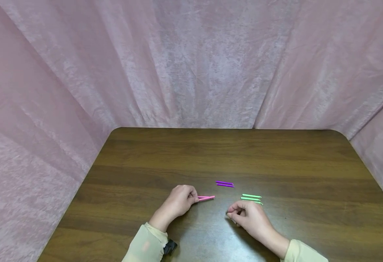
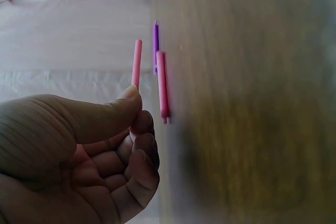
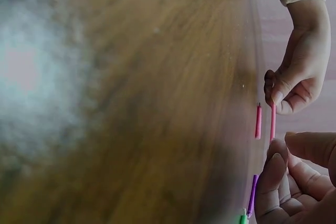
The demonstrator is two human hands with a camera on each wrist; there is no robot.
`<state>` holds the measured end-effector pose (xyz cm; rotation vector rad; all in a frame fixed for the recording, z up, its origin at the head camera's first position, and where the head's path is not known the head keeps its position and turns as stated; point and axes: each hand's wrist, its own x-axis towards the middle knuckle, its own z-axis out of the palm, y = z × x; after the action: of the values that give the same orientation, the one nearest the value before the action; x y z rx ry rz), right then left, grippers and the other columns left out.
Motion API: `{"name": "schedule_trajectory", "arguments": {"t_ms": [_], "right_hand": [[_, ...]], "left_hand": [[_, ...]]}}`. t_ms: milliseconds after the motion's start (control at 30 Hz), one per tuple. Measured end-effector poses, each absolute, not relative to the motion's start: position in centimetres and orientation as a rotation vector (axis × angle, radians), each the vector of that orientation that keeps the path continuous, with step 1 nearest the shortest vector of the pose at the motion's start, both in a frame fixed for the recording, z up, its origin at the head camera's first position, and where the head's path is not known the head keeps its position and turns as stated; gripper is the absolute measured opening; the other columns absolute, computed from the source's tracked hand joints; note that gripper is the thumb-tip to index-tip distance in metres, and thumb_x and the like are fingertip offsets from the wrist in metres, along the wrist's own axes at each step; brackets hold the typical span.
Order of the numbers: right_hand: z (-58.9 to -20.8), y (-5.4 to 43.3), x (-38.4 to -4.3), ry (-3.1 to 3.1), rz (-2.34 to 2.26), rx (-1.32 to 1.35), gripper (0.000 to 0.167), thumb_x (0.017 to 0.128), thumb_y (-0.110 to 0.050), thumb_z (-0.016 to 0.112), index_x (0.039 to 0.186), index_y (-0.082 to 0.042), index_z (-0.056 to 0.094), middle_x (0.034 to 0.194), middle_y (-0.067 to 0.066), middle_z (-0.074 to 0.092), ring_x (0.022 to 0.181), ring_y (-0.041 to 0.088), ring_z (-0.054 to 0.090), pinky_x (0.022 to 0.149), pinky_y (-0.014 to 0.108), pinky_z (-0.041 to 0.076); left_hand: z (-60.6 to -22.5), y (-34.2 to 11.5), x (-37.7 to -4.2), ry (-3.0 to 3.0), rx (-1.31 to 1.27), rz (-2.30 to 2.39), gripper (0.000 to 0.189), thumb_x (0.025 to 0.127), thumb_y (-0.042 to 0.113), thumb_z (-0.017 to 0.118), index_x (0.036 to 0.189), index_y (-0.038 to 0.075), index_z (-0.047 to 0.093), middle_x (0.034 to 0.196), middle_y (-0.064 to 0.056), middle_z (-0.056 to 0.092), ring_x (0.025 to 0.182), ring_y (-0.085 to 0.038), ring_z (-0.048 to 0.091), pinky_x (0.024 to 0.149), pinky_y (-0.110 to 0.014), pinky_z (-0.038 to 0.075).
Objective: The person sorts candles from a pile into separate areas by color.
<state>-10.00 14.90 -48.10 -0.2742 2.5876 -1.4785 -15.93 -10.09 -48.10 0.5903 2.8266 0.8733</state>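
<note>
My left hand [image 1: 179, 200] pinches a thin pink candle [image 2: 137, 64] between thumb and forefinger, just above the table. A second pink candle [image 2: 162, 85] lies on the wood beside it, its wick end toward the wrist. My right hand [image 1: 251, 218] hovers to the right with bent fingers, thumb and forefinger close together and nothing visible between them. Just beyond that hand lie three green candles [image 1: 250, 199], the nearest partly hidden by it. Two purple candles [image 1: 225, 185] lie side by side farther back, between the hands.
The brown wooden table [image 1: 152, 153] has rounded far corners. Pink curtains [image 1: 194, 65] hang behind it and along both sides. A black object [image 1: 170, 247] sits at the left sleeve's cuff.
</note>
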Motion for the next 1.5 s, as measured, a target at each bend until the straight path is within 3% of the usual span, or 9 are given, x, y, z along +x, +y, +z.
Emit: {"name": "schedule_trajectory", "arguments": {"t_ms": [567, 1500], "right_hand": [[-48.3, 14.9, -9.6, 2.641, -1.43, -0.256, 0.006, 0.08, -0.01, 0.077, 0.082, -0.011, 0.072, 0.07, -0.008, 0.064, 0.049, 0.001, 0.052, 0.048, 0.022, 0.044], [-48.5, 15.0, -9.3, 2.626, -1.469, -0.254, 0.006, 0.081, -0.011, 0.077, 0.083, -0.012, 0.071, 0.072, -0.008, 0.064, 0.051, -0.001, 0.05, 0.048, 0.022, 0.044]], "left_hand": [[-48.1, -11.6, -18.0, 2.804, 0.657, 0.769, 0.021, 0.083, 0.008, 0.074, 0.067, 0.012, 0.061, 0.063, 0.008, 0.052, 0.063, -0.01, 0.047, 0.062, -0.027, 0.041], [-48.2, -11.8, -18.0, 2.892, 0.6, 0.746, 0.021, 0.08, 0.008, 0.077, 0.068, 0.013, 0.06, 0.06, 0.008, 0.05, 0.062, -0.009, 0.047, 0.063, -0.027, 0.041]]}}
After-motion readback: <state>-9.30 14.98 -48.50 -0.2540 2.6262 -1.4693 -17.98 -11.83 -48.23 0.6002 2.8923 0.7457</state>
